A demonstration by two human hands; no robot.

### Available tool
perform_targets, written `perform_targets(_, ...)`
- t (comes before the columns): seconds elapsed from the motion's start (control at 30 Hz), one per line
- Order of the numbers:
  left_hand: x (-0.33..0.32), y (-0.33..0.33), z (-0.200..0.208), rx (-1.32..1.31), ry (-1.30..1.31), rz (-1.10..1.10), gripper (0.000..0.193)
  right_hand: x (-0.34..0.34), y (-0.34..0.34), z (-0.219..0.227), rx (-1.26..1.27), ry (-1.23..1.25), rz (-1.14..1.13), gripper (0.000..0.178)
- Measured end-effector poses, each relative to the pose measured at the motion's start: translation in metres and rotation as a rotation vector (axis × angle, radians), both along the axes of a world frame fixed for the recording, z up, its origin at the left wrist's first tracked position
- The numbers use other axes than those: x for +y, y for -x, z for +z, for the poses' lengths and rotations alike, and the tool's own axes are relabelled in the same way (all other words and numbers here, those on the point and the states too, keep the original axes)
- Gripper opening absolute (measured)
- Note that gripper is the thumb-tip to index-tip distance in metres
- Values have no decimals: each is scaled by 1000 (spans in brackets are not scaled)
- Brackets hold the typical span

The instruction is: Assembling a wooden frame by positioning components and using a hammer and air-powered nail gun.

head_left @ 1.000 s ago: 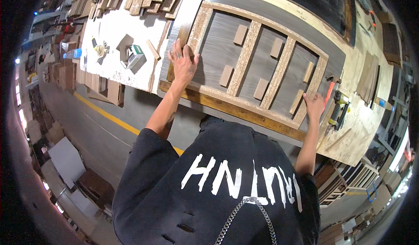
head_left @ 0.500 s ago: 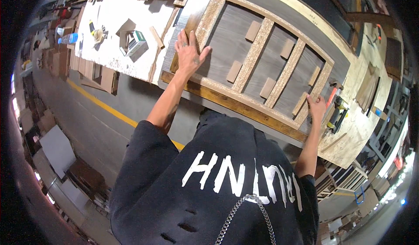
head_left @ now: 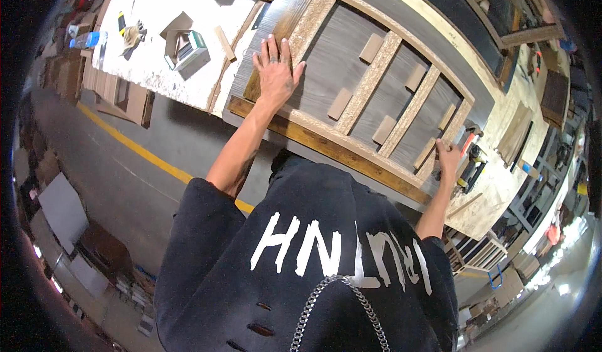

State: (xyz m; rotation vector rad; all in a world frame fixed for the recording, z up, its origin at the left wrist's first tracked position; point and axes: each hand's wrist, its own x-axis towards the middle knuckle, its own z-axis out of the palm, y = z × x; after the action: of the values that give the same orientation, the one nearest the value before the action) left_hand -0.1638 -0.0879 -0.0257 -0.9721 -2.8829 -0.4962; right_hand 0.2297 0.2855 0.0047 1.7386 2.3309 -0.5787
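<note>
A ladder-like wooden frame (head_left: 359, 88) with speckled chipboard edges lies on a dark grey wood-grain panel (head_left: 342, 38). Short wooden blocks sit inside its openings, against the crosspieces. My left hand (head_left: 276, 76) rests palm down on the frame's left end, its fingers spread and holding nothing. At the right end, my right hand (head_left: 448, 156) is bent around the end rail. Its thumb side touches or nearly touches a small wooden block (head_left: 424, 154), and some fingers are hidden. A brown wooden strip (head_left: 332, 146) runs along the near edge.
On the white worktop (head_left: 150, 13) at left are an open box (head_left: 187, 51), a yellow-handled tool (head_left: 123, 22), a glove and a wood stick (head_left: 224, 43). A bottle (head_left: 89, 39) stands beyond. Tools, including a hammer (head_left: 469, 137), lie right of the frame. Wooden frames (head_left: 520, 13) stand at upper right.
The whole view has shifted slightly, and more of a wooden frame shows at upper right. Both hands stay at the two ends of the wooden frame; the left sits slightly farther up it.
</note>
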Motion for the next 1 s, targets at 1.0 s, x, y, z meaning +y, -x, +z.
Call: perform_targets(1.0,-43,-59,5,-102,219,198,75,3,-20,9,156,154,206,76)
